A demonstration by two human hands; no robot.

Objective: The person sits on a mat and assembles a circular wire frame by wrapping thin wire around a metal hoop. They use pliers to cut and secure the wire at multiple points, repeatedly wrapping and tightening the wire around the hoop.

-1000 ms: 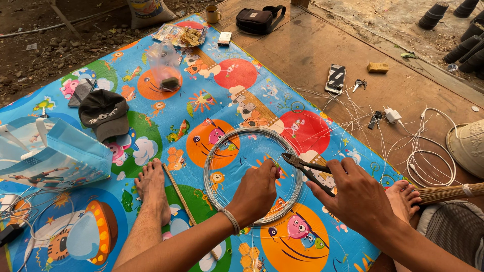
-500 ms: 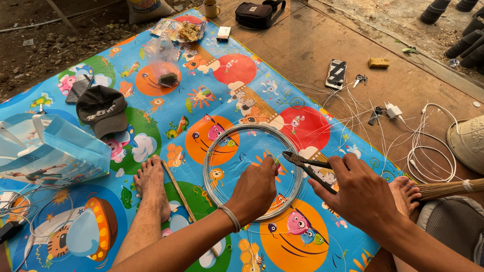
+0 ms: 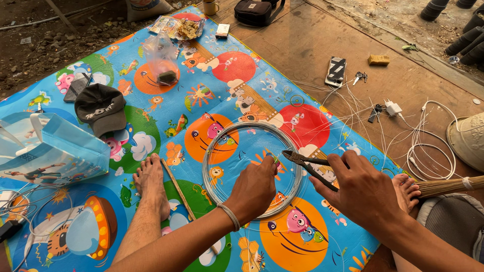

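A coil of thin metal wire (image 3: 237, 132) lies as a ring on the colourful play mat (image 3: 166, 108). My left hand (image 3: 254, 189) rests inside the ring's near side, its fingertips pinching a strand of the wire. My right hand (image 3: 363, 189) grips black pliers (image 3: 307, 163), whose jaws point left and sit just beside my left fingertips. My bare left foot (image 3: 151, 184) lies on the mat left of the coil, and my right foot (image 3: 406, 190) shows behind my right hand.
A thin wooden stick (image 3: 179, 194) lies by my left foot. A black cap (image 3: 101, 108), a phone (image 3: 76, 86) and a blue bag (image 3: 48, 148) sit at left. On the wooden floor at right are another phone (image 3: 336, 70), keys (image 3: 360, 76), white cables (image 3: 423, 151), loose wires and a broom (image 3: 448, 186).
The view has shifted slightly. The pliers' jaws have come a little closer to my left fingertips on the wire; both hands otherwise stay where they were.
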